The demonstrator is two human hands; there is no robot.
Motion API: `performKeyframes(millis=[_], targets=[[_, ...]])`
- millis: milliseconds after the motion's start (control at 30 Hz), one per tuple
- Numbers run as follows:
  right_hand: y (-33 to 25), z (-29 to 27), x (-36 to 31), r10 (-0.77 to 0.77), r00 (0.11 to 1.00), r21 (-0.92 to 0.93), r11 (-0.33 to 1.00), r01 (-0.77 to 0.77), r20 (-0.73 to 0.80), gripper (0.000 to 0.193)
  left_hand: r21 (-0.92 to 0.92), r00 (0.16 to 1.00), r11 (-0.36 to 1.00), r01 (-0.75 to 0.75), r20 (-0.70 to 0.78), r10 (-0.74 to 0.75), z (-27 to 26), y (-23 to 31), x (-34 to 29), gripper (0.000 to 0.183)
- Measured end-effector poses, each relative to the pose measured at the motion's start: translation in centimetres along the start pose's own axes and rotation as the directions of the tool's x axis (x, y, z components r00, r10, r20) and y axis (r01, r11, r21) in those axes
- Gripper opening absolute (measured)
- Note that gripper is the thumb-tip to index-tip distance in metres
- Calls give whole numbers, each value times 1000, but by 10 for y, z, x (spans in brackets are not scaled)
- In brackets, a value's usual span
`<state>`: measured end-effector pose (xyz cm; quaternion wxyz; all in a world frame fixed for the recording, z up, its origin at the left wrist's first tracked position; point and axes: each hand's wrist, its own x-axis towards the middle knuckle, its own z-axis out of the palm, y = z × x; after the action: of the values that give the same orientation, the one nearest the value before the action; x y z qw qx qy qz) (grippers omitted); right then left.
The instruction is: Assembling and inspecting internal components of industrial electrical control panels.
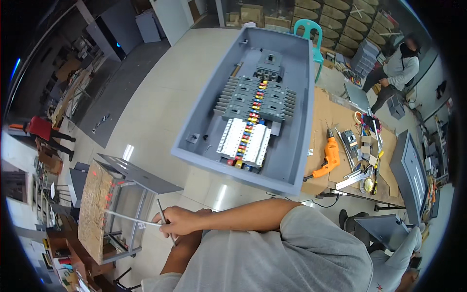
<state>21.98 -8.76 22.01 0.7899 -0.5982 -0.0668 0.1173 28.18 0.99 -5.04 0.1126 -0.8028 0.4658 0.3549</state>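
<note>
Head view: right hand [180, 222], fingers gripping slim rod [160, 210]; left hand [206, 210] mostly hidden, fingers' state unclear.

A single wide fisheye view looks down and forward from the wearer's head, upright, bending straight edges toward its dark rim. The grey fabric short-sleeved shirt [292, 258] and bare right hand [181, 221] sit closest; the long open grey box [301, 121] lies ahead, the glossy pale tiled floor [160, 73] farther off.
</note>
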Motion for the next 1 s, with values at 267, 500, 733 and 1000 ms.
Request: performKeyframes(millis=[267,500,733,1000], targets=[[35,73,112,-244,962,-375,886,272,122,35,-162,996,986,34,86,-20,41,-104,-43,32],[-27,99,126,-14,974,36,999,6,228,31,-322,1000,947,2,16,3,56,-182,-44,31],[-25,18,162,-64,994,133,990,52,87,37,-420,1000,907,18,-1,-21,116,-270,-73,31],[-30,-123,183,-88,982,287,948,135,-170,35,-431,999,902,4,-29,-18,6,-331,24,32]])
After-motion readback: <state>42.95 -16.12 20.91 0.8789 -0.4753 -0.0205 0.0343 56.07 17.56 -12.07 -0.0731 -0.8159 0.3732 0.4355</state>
